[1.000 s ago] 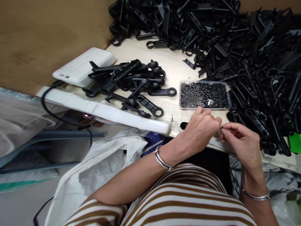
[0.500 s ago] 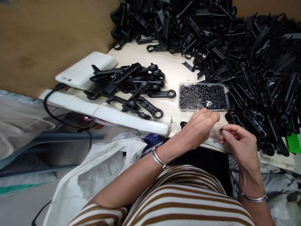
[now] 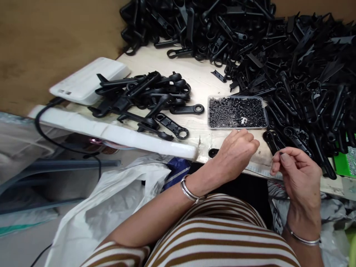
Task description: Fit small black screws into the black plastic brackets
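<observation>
My left hand is curled at the table's front edge, knuckles up. From its left side sticks the round end of a black plastic ring-ended part; the rest of that part is hidden under the hand. To the right, my right hand is raised off the edge with thumb and fingertips pinched together. Something dark and tiny shows at the thumb tip, too small to name. Just beyond my left hand lies a clear plastic tray filled with small black and metallic pieces.
Black ring-ended parts lie piled left of the tray, beside a white box with a black cable. A larger heap of black parts covers the back and right. White foam lines the left table edge. A green container stands far right.
My right hand has moved right, away from the left hand, still pinched. My left hand stays nearly in place. The whole view has shifted slightly.
</observation>
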A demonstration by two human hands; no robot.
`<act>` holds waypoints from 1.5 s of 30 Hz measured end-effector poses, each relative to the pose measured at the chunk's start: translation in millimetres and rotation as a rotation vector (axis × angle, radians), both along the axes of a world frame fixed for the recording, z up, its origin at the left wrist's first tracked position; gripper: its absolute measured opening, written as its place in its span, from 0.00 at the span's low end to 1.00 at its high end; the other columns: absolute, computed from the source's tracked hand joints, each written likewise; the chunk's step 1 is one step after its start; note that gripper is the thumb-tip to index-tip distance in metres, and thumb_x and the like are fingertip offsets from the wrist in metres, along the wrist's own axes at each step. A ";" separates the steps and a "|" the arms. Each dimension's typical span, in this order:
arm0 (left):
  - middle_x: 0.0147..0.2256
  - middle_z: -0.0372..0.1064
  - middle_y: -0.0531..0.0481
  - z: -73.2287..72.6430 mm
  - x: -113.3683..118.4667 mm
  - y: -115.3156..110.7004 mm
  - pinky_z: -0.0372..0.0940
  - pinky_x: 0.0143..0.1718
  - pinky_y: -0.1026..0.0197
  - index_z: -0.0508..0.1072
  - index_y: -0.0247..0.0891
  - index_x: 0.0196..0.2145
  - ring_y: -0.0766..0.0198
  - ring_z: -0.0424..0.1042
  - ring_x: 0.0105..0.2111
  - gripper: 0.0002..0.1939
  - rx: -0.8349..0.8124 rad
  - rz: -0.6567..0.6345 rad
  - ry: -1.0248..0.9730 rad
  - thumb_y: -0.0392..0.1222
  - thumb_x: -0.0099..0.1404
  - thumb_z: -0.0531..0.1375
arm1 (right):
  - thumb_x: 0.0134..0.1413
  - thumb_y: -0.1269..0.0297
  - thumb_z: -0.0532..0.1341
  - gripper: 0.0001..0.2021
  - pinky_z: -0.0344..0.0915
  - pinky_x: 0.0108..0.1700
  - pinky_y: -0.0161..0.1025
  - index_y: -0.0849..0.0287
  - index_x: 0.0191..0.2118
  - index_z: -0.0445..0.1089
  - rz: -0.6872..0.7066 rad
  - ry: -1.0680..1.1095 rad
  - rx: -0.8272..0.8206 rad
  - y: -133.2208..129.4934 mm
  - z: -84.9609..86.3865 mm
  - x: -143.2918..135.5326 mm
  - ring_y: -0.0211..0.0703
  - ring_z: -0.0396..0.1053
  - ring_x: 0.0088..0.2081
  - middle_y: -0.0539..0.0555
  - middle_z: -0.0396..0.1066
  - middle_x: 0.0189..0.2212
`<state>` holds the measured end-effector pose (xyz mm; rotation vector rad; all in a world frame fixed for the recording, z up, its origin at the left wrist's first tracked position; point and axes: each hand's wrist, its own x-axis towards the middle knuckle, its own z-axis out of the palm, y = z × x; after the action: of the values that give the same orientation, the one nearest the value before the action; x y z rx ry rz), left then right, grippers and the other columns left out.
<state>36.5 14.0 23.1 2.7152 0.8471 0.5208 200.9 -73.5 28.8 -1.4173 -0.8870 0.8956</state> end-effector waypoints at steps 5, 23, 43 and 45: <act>0.31 0.69 0.46 1.1 17.0 -8.0 0.57 0.36 0.55 0.70 0.35 0.30 0.55 0.67 0.37 0.07 0.012 -0.054 0.056 0.27 0.63 0.55 | 0.55 0.66 0.66 0.02 0.69 0.23 0.33 0.58 0.35 0.74 -0.034 0.012 0.026 -3.6 2.2 -0.7 0.33 0.68 0.21 0.48 0.73 0.25; 0.29 0.76 0.50 6.3 -2.1 -22.2 0.68 0.34 0.65 0.76 0.34 0.33 0.66 0.73 0.30 0.02 -1.018 0.091 -0.832 0.32 0.61 0.62 | 0.49 0.65 0.69 0.05 0.70 0.28 0.37 0.57 0.35 0.76 0.023 -0.021 -0.003 -6.2 -10.1 -12.7 0.37 0.71 0.24 0.50 0.75 0.25; 0.25 0.75 0.52 5.3 -9.9 -21.2 0.72 0.34 0.66 0.76 0.33 0.27 0.67 0.76 0.28 0.04 -1.290 0.127 -1.054 0.28 0.53 0.65 | 0.55 0.66 0.65 0.02 0.74 0.40 0.39 0.53 0.34 0.76 0.063 -0.504 0.104 -5.1 0.4 -29.6 0.43 0.74 0.39 0.51 0.76 0.37; 0.25 0.75 0.52 5.0 -9.9 -21.7 0.71 0.34 0.66 0.76 0.33 0.26 0.68 0.75 0.28 0.04 -1.277 0.132 -1.052 0.28 0.53 0.65 | 0.55 0.67 0.65 0.03 0.73 0.40 0.38 0.53 0.35 0.76 0.045 -0.552 0.109 -5.4 0.2 -29.7 0.41 0.74 0.38 0.50 0.76 0.36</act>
<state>26.6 -7.8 28.1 1.0045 0.6451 0.8751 171.3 -78.9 29.0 -1.5799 -1.3605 0.4774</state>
